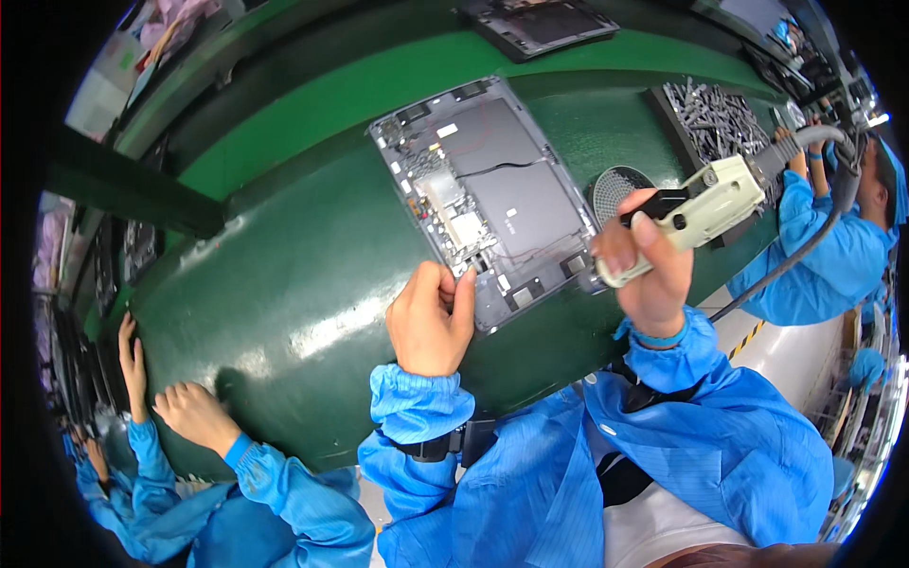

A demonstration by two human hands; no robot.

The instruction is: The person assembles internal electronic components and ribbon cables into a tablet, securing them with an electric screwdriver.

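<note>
An opened tablet housing point(516, 204) lies tilted on the green work surface in front of me, with its circuit board point(464, 227) and flat grey battery exposed. A thin black cable crosses the battery. At the housing's near edge, my left hand point(431, 317) has thumb and forefinger closed by the lower end of the board; whatever is between the fingertips is hidden. My right hand point(653, 275) grips a cream-coloured gun-shaped tool point(724, 199) with a black lever and a thick grey hose. The tool's tip end is over the housing's near right corner.
A black tray point(677, 128) full of small dark parts stands at the back right, near a round mesh-topped dish point(620, 180). Another tablet housing point(540, 28) lies at the far side. Co-workers' hands point(199, 417) rest at the left; another person point(824, 237) works at the right.
</note>
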